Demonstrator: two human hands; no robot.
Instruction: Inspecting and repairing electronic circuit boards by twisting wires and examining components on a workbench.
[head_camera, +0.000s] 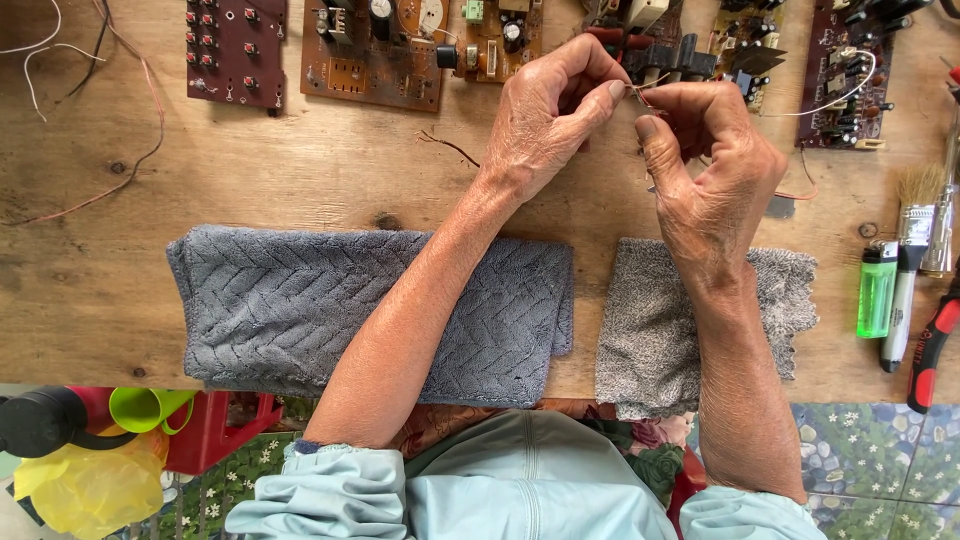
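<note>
A thin wire (648, 88) is pinched between fingertips of the left hand (545, 115) and right hand (715, 170); circuit boards (372, 50) are seen just beyond the fingers.

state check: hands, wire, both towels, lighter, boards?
left hand: pinching thin wire
right hand: pinching same wire
thin wire: held between both hands' fingertips
blue-grey towel: folded, flat
grey towel: overhanging table edge
green lighter: lying flat
circuit boards: bare, component side up
</note>
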